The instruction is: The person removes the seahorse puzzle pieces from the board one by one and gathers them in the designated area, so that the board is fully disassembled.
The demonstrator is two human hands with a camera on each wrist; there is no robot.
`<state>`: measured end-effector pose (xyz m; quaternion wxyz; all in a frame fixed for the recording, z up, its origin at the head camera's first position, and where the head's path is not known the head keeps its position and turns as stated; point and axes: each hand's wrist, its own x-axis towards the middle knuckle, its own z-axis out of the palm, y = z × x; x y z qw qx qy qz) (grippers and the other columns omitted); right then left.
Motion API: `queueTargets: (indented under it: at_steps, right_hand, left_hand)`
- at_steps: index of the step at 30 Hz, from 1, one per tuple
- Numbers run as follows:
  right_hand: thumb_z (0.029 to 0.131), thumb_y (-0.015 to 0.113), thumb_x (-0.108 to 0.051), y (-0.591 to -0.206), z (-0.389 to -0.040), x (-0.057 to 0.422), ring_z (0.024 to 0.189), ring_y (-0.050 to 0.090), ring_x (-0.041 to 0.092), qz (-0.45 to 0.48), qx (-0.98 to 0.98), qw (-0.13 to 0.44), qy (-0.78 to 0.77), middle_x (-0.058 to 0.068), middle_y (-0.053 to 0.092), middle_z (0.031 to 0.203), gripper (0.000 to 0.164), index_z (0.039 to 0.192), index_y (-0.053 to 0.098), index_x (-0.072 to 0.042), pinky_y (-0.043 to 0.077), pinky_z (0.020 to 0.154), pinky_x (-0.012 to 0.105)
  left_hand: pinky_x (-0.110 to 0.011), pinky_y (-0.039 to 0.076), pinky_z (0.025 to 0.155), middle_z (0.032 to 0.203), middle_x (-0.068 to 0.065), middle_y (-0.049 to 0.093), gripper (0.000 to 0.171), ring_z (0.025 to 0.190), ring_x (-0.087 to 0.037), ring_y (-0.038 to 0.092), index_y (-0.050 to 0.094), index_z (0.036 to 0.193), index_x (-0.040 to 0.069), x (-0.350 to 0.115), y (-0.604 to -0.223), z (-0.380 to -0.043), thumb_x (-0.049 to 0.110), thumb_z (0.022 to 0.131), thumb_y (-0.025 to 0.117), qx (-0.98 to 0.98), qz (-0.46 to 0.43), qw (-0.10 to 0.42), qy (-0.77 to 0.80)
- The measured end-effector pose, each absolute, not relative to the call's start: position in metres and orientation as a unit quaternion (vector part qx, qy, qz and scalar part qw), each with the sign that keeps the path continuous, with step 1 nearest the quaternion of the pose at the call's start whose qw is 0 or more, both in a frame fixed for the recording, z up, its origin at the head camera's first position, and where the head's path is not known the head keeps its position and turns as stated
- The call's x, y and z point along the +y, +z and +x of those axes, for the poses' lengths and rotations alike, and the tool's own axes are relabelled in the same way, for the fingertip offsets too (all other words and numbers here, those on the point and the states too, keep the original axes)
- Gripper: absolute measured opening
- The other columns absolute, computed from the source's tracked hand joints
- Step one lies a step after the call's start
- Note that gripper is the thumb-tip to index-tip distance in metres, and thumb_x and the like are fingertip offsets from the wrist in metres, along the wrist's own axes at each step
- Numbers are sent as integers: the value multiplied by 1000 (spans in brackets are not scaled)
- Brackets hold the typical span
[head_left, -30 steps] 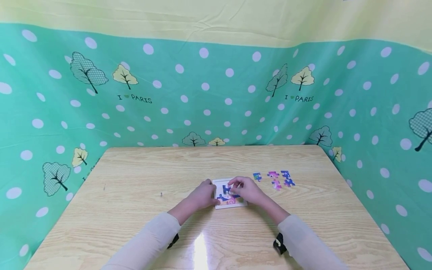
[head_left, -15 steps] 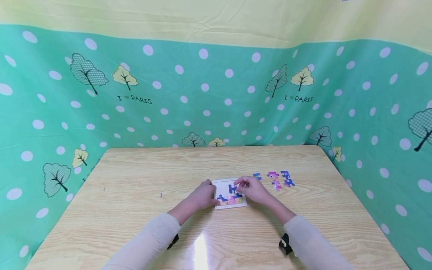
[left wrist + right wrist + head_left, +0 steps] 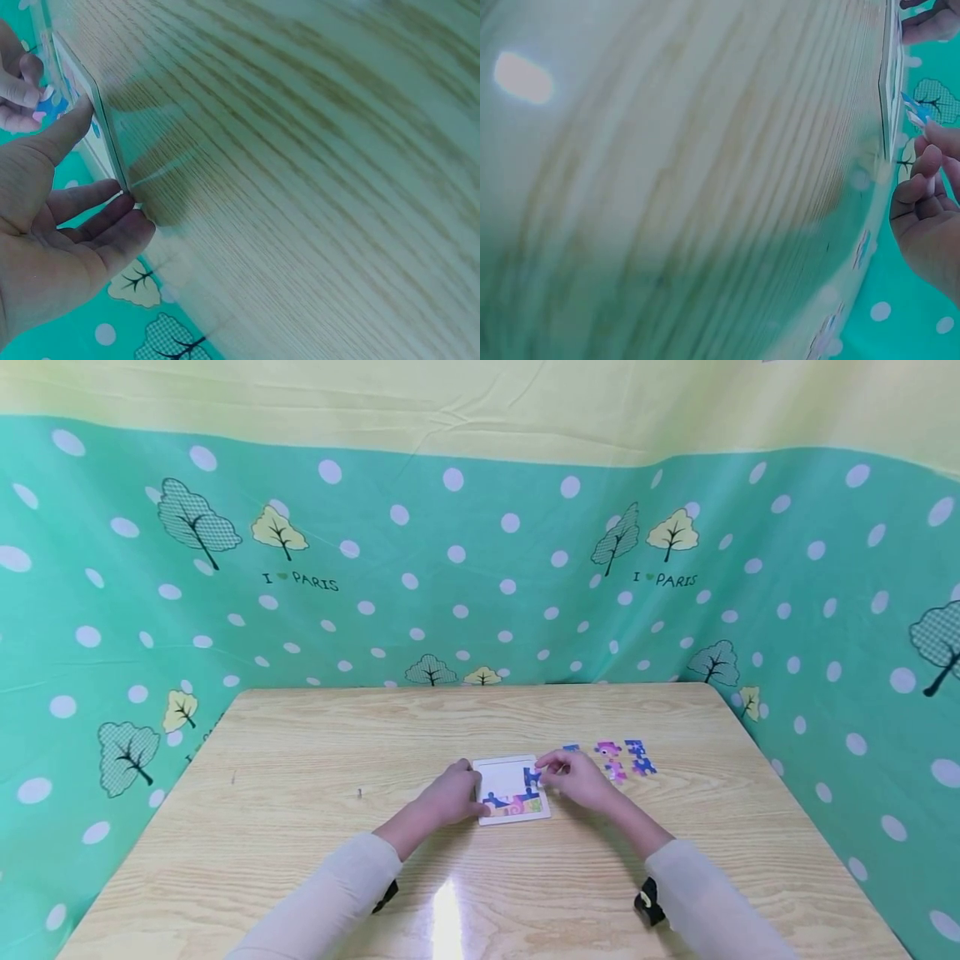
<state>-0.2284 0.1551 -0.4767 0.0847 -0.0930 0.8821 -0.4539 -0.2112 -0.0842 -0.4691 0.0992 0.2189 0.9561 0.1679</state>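
A white-framed jigsaw tray (image 3: 498, 774) lies on the table, with fitted blue, pink and orange pieces (image 3: 513, 807) along its near side. My left hand (image 3: 452, 793) grips the tray's left edge, the thumb (image 3: 73, 129) on the frame and the other fingers at its side. Between thumb and fingertips my right hand (image 3: 577, 782) pinches a blue jigsaw piece (image 3: 531, 776), tilted in the right wrist view. This piece overlaps the tray's right side, just behind the fitted pieces.
Several loose jigsaw pieces lie right of the tray, among them a pink one (image 3: 607, 749) and a blue one (image 3: 643, 766). One blue piece (image 3: 572, 747) is partly hidden behind my right hand. A green dotted curtain (image 3: 480, 568) hangs behind the wooden table (image 3: 337, 727).
My right hand has carried the blue jigsaw piece rightward from the tray's middle to its right side. My left hand stays on the tray's left edge.
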Motion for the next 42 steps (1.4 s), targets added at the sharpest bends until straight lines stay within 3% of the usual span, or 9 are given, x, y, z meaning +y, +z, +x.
queueTargets:
  at_steps: [42]
  right_hand:
    - [85,64,-10,-470,-232,211,67,54,21,-71,904,96,-412,7,56,84,22,106,68,-4,46,53,26]
  left_hand:
    - [-34,47,82,98,-9,52,32,85,-18,49,61,85,4,-84,-466,-210,31,76,76,955,226,93,169]
